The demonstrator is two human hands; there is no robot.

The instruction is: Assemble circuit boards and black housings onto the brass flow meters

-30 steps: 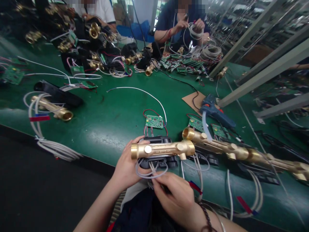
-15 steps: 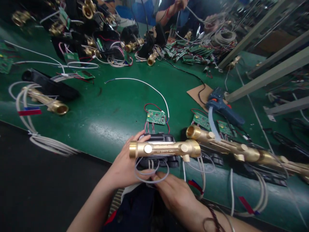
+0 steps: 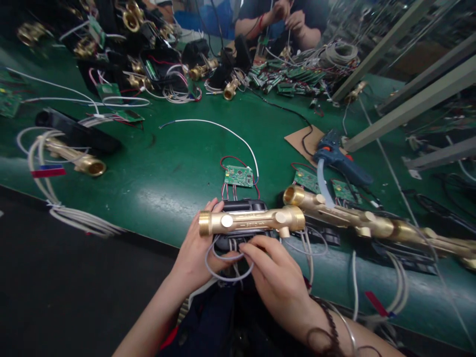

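A brass pipe body (image 3: 256, 221) with threaded ends lies across a black plastic housing (image 3: 245, 204) at the bench's front edge. My left hand (image 3: 193, 255) is closed around the housing's left end, fingers behind and thumb in front. Just below the pipe, my right hand (image 3: 278, 272) pinches a thin grey cable (image 3: 227, 280) where cables enter the housing; its fingertips are partly hidden. The cable loops down between both hands. Behind the housing, a green circuit board (image 3: 238, 176) lies flat, joined to it by short wires. A white wire (image 3: 226, 130) curves away from the board.
More brass pipe bodies (image 3: 334, 214) lie to the right, near a blue glue gun (image 3: 340, 158) on cardboard (image 3: 297, 140). Another brass body (image 3: 76, 156) with coiled cables is left. Circuit boards (image 3: 286, 79) are piled at the back, before a co-worker's hands (image 3: 288, 17). Metal struts (image 3: 409, 109) stand right.
My right hand has moved up to the front of the housing, fingers now at the cables just below the brass pipe. My left hand keeps its hold. The co-worker's hands have come together.
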